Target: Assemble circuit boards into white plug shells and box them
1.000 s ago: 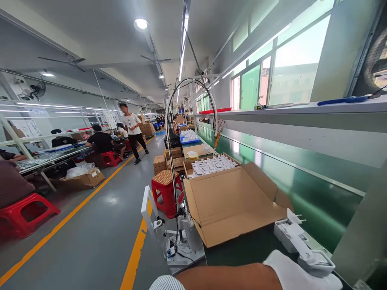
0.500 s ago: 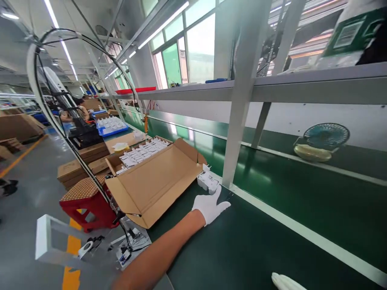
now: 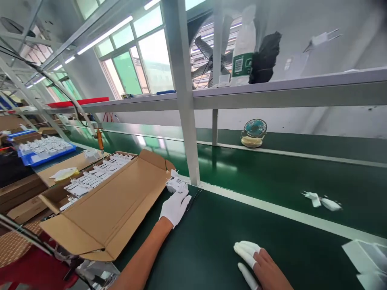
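Observation:
My left hand (image 3: 173, 208), in a white glove, reaches to a small group of white plastic pieces (image 3: 177, 183) at the right edge of an open cardboard box (image 3: 130, 201). Its fingertips touch or nearly touch the pieces; the thumb points away from the fingers. White on white hides the exact contact. Low in the view, my right hand (image 3: 261, 264) hovers over the dark green work surface (image 3: 211, 237), with white covers on its fingertips. Thumb and fingers are apart, and nothing shows between them. Rows of white plastic parts (image 3: 96, 175) fill the box's inner side.
A white post (image 3: 188, 121) rises just beyond the pieces and carries a shelf (image 3: 284, 94). Two small white plug-like pieces (image 3: 314, 199) lie on the green belt (image 3: 272, 181). Blurred white objects (image 3: 367, 259) are at lower right. A small fan (image 3: 254, 128) stands farther back.
The view has swung right. My right hand has come farther into view from the bottom edge. My left hand stays beside the white pieces.

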Available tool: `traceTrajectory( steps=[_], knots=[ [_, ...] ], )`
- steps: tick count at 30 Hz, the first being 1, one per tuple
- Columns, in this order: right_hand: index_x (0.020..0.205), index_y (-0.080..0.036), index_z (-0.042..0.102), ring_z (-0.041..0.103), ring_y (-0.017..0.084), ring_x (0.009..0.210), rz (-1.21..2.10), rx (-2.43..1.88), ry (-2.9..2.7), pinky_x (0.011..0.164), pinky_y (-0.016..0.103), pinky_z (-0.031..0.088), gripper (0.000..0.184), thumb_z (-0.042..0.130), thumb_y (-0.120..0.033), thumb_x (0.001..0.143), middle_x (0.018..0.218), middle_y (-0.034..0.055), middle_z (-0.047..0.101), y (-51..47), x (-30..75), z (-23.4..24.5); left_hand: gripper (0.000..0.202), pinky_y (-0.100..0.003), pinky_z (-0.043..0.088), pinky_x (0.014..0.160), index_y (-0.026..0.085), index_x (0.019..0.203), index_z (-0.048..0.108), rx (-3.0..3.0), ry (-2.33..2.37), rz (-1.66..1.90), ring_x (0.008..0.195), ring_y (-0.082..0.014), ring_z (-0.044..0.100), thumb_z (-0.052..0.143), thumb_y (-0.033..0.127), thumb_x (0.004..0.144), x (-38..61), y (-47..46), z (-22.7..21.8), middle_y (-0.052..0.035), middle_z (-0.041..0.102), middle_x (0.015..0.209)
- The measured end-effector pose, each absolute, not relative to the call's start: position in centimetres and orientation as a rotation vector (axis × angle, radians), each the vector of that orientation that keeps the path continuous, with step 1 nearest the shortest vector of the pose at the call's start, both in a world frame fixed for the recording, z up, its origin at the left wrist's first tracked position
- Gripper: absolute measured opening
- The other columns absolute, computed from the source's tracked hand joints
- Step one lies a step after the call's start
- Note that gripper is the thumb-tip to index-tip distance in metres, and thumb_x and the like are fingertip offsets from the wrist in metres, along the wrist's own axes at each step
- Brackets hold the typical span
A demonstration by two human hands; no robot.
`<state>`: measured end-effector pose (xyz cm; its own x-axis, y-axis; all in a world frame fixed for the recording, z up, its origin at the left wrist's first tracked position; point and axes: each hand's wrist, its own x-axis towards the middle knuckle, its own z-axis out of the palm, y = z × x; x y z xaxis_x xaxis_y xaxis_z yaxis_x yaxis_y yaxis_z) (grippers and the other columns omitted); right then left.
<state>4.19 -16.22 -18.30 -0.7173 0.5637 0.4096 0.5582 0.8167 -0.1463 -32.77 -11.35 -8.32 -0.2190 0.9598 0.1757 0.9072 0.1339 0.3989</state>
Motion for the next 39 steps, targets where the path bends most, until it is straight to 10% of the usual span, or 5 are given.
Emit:
traceTrajectory(
  steps=[7,12,17,26,39],
  knots=[
    [0.106,-0.021,0.07,0.066,0.028,0.102,0.141,-0.971,-2.412,0.099,0.045,0.05,0.021,0.053,-0.018,0.094,0.105,0.0111,0.073,-17.5,1.6,-14.4,0.04,-0.033,0.058,0.083,0.029,0.091,0.075,1.979,2.125,0.828,0.087,-0.0223,0.071,0.042,0.048,0.102,-31.4,-12.6,-6.7,-0.0037,0.076,0.088],
    [0.12,-0.021,0.067,0.062,0.024,0.109,0.254,-0.95,-2.402,0.103,0.041,0.045,0.025,0.05,-0.025,0.101,0.116,0.0087,0.07,-17.5,1.6,-12.7,0.033,-0.035,0.058,0.084,0.021,0.113,0.068,2.218,1.848,0.775,0.092,-0.0174,0.067,0.054,0.049,0.101,-26.6,-12.7,-5.7,-0.0077,0.07,0.113],
    [0.111,-0.019,0.071,0.06,0.026,0.108,0.197,-0.94,-2.459,0.099,0.041,0.046,0.021,0.058,-0.03,0.097,0.114,0.0109,0.07,-17.2,1.8,-13.3,0.029,-0.035,0.058,0.081,0.033,0.11,0.074,2.428,1.471,0.589,0.083,-0.0197,0.067,0.052,0.045,0.096,-19.7,-9.3,-5.7,-0.0023,0.072,0.095],
    [0.098,-0.018,0.072,0.061,0.021,0.087,-0.204,-0.8,-2.592,0.082,0.036,0.051,0.028,0.053,-0.038,0.103,0.096,0.0058,0.072,-16.2,1.5,-13.2,0.065,-0.041,0.032,0.122,0.017,0.147,0.046,2.617,1.331,0.348,0.147,-0.0293,0.04,0.064,0.037,0.088,-4.3,1.2,-6.0,-0.0145,0.046,0.156],
    [0.09,-0.019,0.068,0.06,0.016,0.067,-0.136,-0.81,-2.631,0.067,0.028,0.048,0.022,0.061,-0.037,0.101,0.081,0.0034,0.072,-12.0,-2.2,-17.6,0.037,-0.042,0.055,0.088,0.015,0.112,0.065,2.6,1.562,-0.116,0.095,-0.0211,0.067,0.061,0.049,0.096,5.1,7.7,-4.9,-0.0077,0.07,0.107]
  ],
)
